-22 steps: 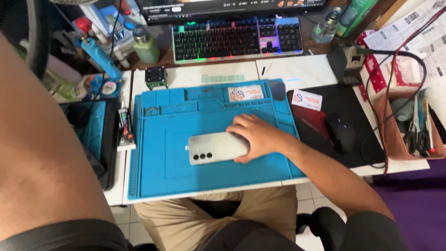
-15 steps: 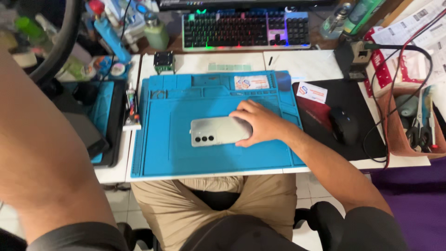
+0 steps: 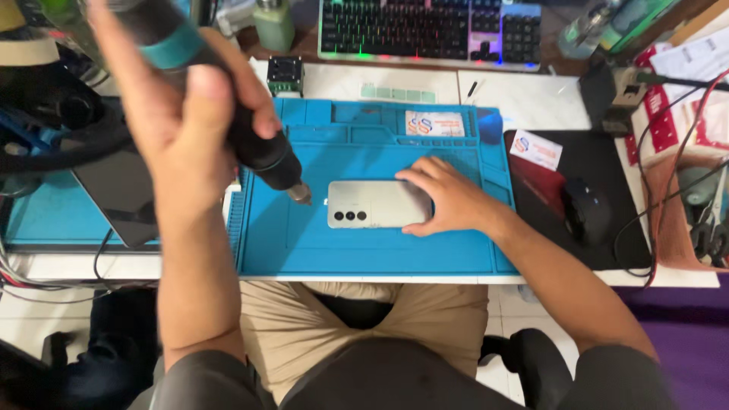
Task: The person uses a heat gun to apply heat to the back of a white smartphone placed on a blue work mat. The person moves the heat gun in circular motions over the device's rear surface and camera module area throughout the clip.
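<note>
A pale green smartphone [image 3: 376, 204] lies face down on a blue repair mat [image 3: 364, 243], its three camera lenses toward the left. My right hand [image 3: 448, 199] rests on the phone's right end, pressing it to the mat. My left hand [image 3: 182, 114] grips a black heat-gun handle with a teal band [image 3: 250, 144]. Its metal nozzle [image 3: 299, 193] points down to the right and hovers just left of the phone's camera end.
A backlit keyboard [image 3: 429, 30] sits at the back. A black mouse [image 3: 585, 209] lies on a dark pad [image 3: 607, 250] to the right. A dark tablet [image 3: 121, 193] and cables lie left of the mat. A small black box [image 3: 285, 74] and a green bottle [image 3: 273, 23] stand behind the mat.
My left arm has come in from the left, bringing the heat gun into view with its nozzle near the phone. The right hand has stayed on the phone.
</note>
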